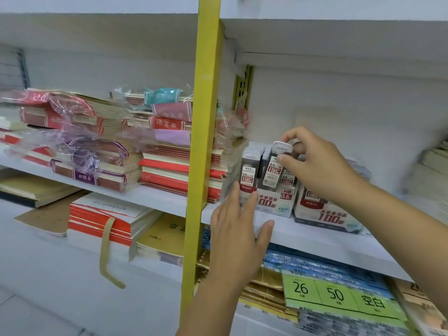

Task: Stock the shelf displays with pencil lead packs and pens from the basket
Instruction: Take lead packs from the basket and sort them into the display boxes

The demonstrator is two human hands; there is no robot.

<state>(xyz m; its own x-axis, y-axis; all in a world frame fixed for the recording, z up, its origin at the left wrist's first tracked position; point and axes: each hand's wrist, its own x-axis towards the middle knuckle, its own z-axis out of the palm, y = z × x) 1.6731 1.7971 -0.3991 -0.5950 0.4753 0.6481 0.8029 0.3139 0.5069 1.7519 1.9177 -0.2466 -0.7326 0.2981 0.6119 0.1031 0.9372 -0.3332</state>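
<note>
A white display box (275, 204) of pencil lead packs stands on the middle shelf (303, 236), right of the yellow post. My right hand (317, 163) pinches a tall lead pack (275, 167) by its top, tilted, above the box's middle slot. Other packs (249, 166) stand upright in the left slot. My left hand (238, 229) rests with straight fingers against the box's left front corner. A second display box (324, 214) sits just to the right, partly behind my right wrist. The basket and pens are out of view.
A yellow upright post (202, 141) divides the shelving. Stacks of wrapped red and purple notebooks (116, 151) fill the shelf to the left. Below lie more notebooks (106, 221), blue packs and a green label sheet (339, 294). Another shelf board hangs overhead.
</note>
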